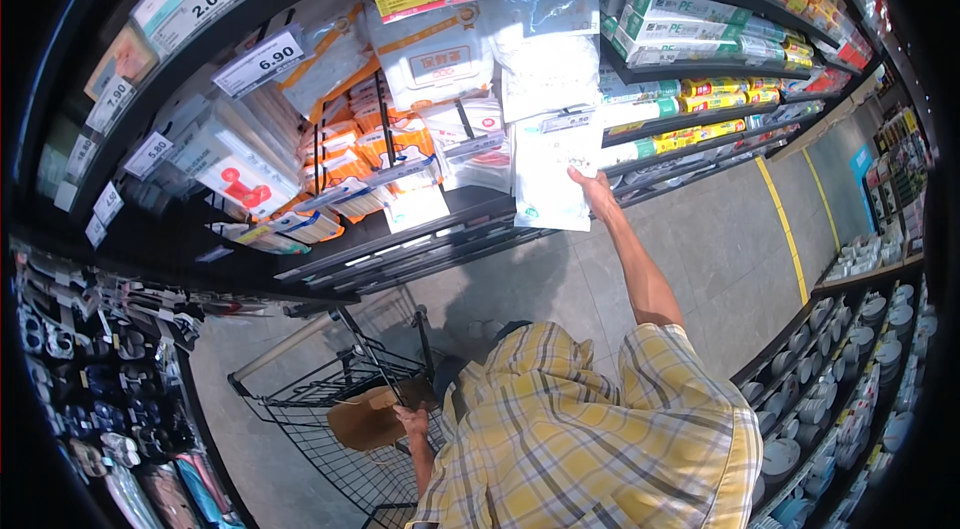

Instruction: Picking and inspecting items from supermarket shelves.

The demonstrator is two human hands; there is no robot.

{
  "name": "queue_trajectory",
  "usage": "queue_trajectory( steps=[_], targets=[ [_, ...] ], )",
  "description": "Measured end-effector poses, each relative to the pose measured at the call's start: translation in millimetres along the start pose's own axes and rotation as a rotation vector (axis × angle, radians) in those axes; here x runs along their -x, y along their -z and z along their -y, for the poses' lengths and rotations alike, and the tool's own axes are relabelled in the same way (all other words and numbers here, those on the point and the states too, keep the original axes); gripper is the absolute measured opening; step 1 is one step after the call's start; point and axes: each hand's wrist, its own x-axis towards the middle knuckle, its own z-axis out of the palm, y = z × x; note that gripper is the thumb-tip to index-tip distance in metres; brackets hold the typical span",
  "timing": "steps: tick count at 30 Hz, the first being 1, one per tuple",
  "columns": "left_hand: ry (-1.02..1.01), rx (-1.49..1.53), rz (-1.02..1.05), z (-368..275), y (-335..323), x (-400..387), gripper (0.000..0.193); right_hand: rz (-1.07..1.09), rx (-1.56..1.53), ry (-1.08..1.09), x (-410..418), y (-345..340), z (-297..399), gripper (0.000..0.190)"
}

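My right hand [594, 193] reaches up to the shelf and grips the lower right edge of a white plastic packet [551, 176], its thumb on the front. The packet hangs below a price tag, and other white packs [546, 75] hang above it. Low on the left, my left hand [412, 424] is closed around the side rail of a black wire shopping cart [300, 409]. Inside the cart, close to that hand, lies a brown paper bag [365, 420].
Orange-and-white packs [397, 154] fill hooks left of the packet. Boxed wrap [679, 22] sits on shelves at right. Footwear [82, 379] lines a rack at left. White crockery [814, 379] stands on shelves at lower right. Yellow tape [784, 229] marks the tiled floor.
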Motion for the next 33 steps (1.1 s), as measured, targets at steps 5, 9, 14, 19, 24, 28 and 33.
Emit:
queue_trajectory(
  steps=[5, 9, 14, 19, 24, 28, 33],
  targets=[
    [0.010, 0.007, 0.035, -16.2, 4.6, 6.5, 0.097, -0.055, -0.067, -0.039, -3.8, 8.3, -7.9, 0.043],
    [0.017, -0.007, 0.034, -14.6, 6.2, 6.9, 0.097, -0.051, -0.045, -0.027, -8.8, 8.6, -13.3, 0.043],
    [0.028, -0.032, 0.037, -9.1, 4.0, 1.4, 0.096, -0.069, -0.052, -0.040, -14.9, 9.8, -16.6, 0.043],
    [-0.014, -0.020, 0.015, -2.7, -1.1, -2.7, 0.096, -0.109, -0.081, -0.055, -21.2, 8.7, -12.5, 0.043],
    [0.019, -0.020, 0.020, -1.9, -0.4, -1.4, 0.096, -0.225, 0.012, -0.133, -17.5, -11.0, 4.9, 0.047],
    [0.058, 0.007, 0.025, -20.7, 5.6, 3.7, 0.095, -0.293, 0.078, -0.096, -14.5, -15.3, 5.2, 0.055],
    [0.068, 0.017, 0.000, -17.9, 7.7, 5.4, 0.096, -0.348, 0.163, -0.042, -26.8, -7.8, -18.1, 0.060]
  ],
)
